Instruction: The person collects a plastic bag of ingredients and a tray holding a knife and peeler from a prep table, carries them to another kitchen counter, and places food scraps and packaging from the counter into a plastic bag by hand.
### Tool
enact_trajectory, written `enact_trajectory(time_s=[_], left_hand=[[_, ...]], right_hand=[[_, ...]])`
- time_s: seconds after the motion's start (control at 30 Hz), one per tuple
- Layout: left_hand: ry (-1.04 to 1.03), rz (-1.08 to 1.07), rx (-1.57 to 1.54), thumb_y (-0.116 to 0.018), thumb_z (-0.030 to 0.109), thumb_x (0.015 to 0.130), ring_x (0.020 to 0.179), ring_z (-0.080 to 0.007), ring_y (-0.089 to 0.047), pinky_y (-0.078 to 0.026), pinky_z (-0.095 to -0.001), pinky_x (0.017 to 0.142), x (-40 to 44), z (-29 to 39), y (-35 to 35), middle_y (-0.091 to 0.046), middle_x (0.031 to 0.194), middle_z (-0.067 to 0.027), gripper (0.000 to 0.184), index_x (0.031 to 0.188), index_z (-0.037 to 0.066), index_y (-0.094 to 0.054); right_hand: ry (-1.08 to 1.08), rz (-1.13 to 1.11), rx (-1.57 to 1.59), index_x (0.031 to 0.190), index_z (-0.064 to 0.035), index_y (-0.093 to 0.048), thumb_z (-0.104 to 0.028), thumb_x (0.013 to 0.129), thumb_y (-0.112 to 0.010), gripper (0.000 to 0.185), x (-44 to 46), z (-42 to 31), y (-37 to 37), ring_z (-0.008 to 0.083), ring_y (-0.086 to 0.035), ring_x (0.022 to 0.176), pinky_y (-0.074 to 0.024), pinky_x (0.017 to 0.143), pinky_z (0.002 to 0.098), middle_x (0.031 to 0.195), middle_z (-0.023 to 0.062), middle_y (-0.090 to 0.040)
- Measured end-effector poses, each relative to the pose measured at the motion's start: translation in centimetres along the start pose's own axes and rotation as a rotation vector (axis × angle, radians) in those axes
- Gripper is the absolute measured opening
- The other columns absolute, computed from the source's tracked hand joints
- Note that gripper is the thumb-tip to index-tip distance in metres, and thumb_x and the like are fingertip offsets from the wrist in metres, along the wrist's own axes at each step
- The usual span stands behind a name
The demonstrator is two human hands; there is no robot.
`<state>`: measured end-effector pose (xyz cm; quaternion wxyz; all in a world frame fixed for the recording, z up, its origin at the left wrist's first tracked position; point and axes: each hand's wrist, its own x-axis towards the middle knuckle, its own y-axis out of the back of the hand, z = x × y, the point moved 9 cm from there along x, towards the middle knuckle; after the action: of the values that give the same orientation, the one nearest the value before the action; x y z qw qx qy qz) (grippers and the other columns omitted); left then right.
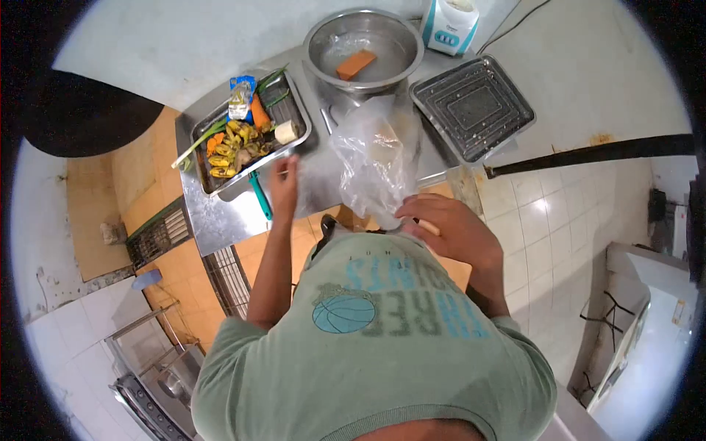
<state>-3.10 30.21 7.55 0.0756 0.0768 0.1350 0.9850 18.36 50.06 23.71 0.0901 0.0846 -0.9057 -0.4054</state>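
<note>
A clear plastic bag [375, 158] lies crumpled across the front of the steel counter, and its near end hangs over the edge. My right hand [456, 228] is closed on that near end. My left hand [284, 189] is raised at the front edge, thumb and finger apart, with nothing visible in it. Close beside it is a green-handled tool [260, 196], whose far end is hidden by the tray. The metal tray [300, 110] holds yellowish peel-like scraps [235, 143], a carrot [259, 114], a pale cut vegetable piece [286, 132], green stalks and a blue packet [241, 98].
A steel bowl [312, 55] at the back contains an orange block [357, 65] and clear plastic. To the right is a dark, speckled tray [448, 117]. Behind that tray stands a white and teal appliance [450, 29] with a cord. The counter [213, 234] ends just ahead of my body.
</note>
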Motion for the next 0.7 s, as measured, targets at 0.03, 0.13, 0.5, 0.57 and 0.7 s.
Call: enact_trajectory(time_s=[0.03, 0.13, 0.5, 0.57, 0.7], left_hand=[[-0.021, 0.248, 0.362, -0.063, 0.037, 0.074, 0.083, -0.0263, -0.053, -0.042, -0.0373, 0.072, -0.5, -1.5, 3.4, -0.055, 0.091, -0.0112, 0.044, 0.098, 0.001, -0.053], [0.152, 0.516, 1.065, -0.061, 0.028, 0.072, 0.092, -0.0370, -0.047, -0.042, -0.0455, 0.076, -2.9, -5.8, 7.6, -0.050, 0.091, -0.0226, 0.045, 0.103, 0.000, -0.047], [0.249, 0.286, 0.603, -0.047, 0.011, 0.077, 0.074, -0.0473, -0.052, -0.040, -0.0497, 0.065, -10.3, -7.4, 0.5, -0.052, 0.078, -0.0354, 0.031, 0.096, -0.007, -0.029], [0.198, 0.356, 0.460, -0.050, 0.012, 0.077, 0.073, -0.0457, -0.054, -0.041, -0.0478, 0.066, -10.7, -5.0, -1.9, -0.054, 0.077, -0.0315, 0.034, 0.099, -0.005, -0.030], [-0.002, 0.210, 0.094, -0.055, 0.015, 0.075, 0.076, -0.0427, -0.055, -0.042, -0.0452, 0.067, -5.4, -1.9, -5.9, -0.056, 0.079, -0.0269, 0.029, 0.093, -0.003, -0.040]], right_hand=[[-0.049, 0.048, 0.099, 0.092, -0.0029, -0.055, -0.017, 0.085, -0.049, 0.017, -0.9, 1.4, 1.6, 0.0248, -0.052, 0.100, -0.0402, 0.085, 0.0322, 0.105, 0.0099, -0.056], [-0.097, 0.283, 0.363, 0.098, -0.0015, -0.054, -0.015, 0.086, -0.048, 0.019, -3.1, 7.3, 6.6, 0.0207, -0.050, 0.102, -0.0382, 0.087, 0.0312, 0.111, 0.0094, -0.054], [-0.757, 1.036, 0.365, 0.128, -0.0032, -0.029, -0.027, 0.078, -0.063, 0.065, -8.8, 35.6, 7.5, 0.0231, -0.046, 0.095, -0.0399, 0.083, 0.0329, 0.121, 0.0176, -0.035], [-0.849, 1.094, 0.192, 0.129, -0.0031, -0.024, -0.025, 0.075, -0.066, 0.072, -9.2, 35.1, 8.8, 0.0216, -0.046, 0.095, -0.0406, 0.081, 0.0310, 0.116, 0.0190, -0.037], [-0.778, 1.206, 0.513, 0.124, -0.0024, -0.031, -0.018, 0.075, -0.065, 0.062, -9.9, 42.4, 6.7, 0.0208, -0.049, 0.083, -0.0434, 0.068, 0.0333, 0.108, 0.0161, -0.042]])
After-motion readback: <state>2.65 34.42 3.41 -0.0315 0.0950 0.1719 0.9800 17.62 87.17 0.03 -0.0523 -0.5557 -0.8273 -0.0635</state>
